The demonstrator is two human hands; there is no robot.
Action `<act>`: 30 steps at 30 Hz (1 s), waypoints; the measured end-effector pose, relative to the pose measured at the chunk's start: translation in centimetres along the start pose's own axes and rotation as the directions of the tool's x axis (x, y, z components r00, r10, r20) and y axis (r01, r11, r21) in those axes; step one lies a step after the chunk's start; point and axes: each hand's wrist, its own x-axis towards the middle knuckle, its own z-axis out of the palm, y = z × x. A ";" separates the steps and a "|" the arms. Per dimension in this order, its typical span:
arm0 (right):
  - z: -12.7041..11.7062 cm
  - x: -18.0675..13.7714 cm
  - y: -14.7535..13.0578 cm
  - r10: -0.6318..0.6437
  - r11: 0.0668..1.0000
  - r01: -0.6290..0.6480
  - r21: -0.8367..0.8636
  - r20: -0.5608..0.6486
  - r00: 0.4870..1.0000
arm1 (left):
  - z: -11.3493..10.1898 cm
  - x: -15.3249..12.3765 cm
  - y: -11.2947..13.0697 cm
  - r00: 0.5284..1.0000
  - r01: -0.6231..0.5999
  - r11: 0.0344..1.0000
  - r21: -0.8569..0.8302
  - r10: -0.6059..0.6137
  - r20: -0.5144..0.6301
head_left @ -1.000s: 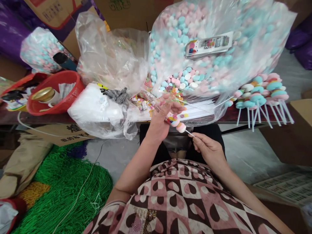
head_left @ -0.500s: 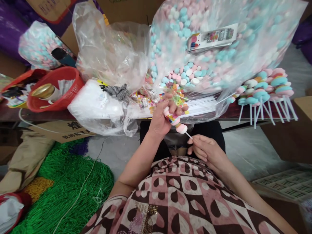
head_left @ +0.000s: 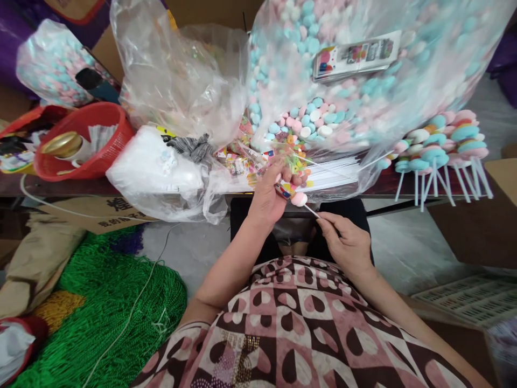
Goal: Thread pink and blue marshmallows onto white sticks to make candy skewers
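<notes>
We see the right hand with thumb and forefinger pinched together on the lower end of a marshmallow skewer. The left hand curls its fingers about the upper end of the same skewer — a pink and white marshmallow and a bit of colourful print show beside the fingers. The skewer slants between the two hands, above the person's lap and near the edge of the table.

Just beyond the left hand we find gummy candies and, to their right, a spread of white sticks. Behind these sits a large clear bag full of pink, blue and white marshmallows, with printed packets lying on top of it. To the right we see a cluster of loaded skewers, their sticks pointing over the table edge.

Out to the left come a white bundle in plastic, then a red basket. Lower left, on the floor, we see green cords heaped up.
</notes>
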 end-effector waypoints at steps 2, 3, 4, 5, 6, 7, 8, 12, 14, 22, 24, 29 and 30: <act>0.0 0.0 -0.3 0.094 0.988 -0.098 0.120 0.040 0.995 | 0.3 -0.4 -0.2 0.999 0.022 1.000 -0.003 -0.022 0.031; 0.2 0.0 -0.5 0.180 0.948 -0.205 0.243 0.122 0.976 | 0.5 -0.7 -0.2 0.998 0.041 0.999 0.005 -0.042 0.047; 0.4 0.1 -0.8 0.251 0.870 -0.328 0.367 0.242 0.937 | 0.6 -1.1 -0.2 0.996 0.063 0.998 0.020 -0.064 0.059; 0.6 0.1 -1.1 0.286 0.766 -0.447 0.462 0.377 0.881 | 0.8 -1.4 -0.1 0.994 0.082 0.996 0.041 -0.084 0.065; 0.8 0.2 -1.4 0.286 0.662 -0.542 0.518 0.494 0.821 | 0.9 -1.6 0.0 0.993 0.095 0.993 0.065 -0.099 0.066; 1.0 0.3 -1.7 0.268 0.586 -0.604 0.540 0.575 0.773 | 0.9 -1.8 0.1 0.992 0.101 0.991 0.088 -0.107 0.062; 1.1 0.4 -1.8 0.253 0.553 -0.628 0.548 0.608 0.753 | 0.9 -1.9 0.3 0.993 0.099 0.990 0.105 -0.105 0.058; 1.0 0.4 -1.4 0.234 0.812 -0.387 0.437 0.363 0.902 | 0.7 -1.4 0.4 0.998 0.030 0.998 0.062 -0.033 0.049; 0.7 0.4 -0.8 0.119 0.963 -0.157 0.220 0.180 0.977 | 0.6 -1.0 0.1 1.000 0.008 1.000 0.022 -0.008 0.016; 1.1 0.1 -0.4 0.058 0.979 -0.076 0.190 0.097 0.994 | 0.7 -2.1 -2.6 0.995 0.093 0.995 0.037 -0.094 0.029; 1.1 0.3 -0.8 0.208 0.856 -0.289 0.429 0.227 0.952 | 0.6 -2.6 -2.7 0.981 0.166 0.984 0.061 -0.171 0.091; 0.5 0.7 -1.5 0.232 0.580 -0.526 0.622 0.492 0.839 | 0.1 -2.5 -1.0 0.954 0.218 0.976 0.029 -0.219 0.205; 0.5 0.7 -1.4 0.227 0.599 -0.528 0.602 0.505 0.833 | 0.0 -2.2 -0.5 0.964 0.178 0.984 -0.002 -0.174 0.202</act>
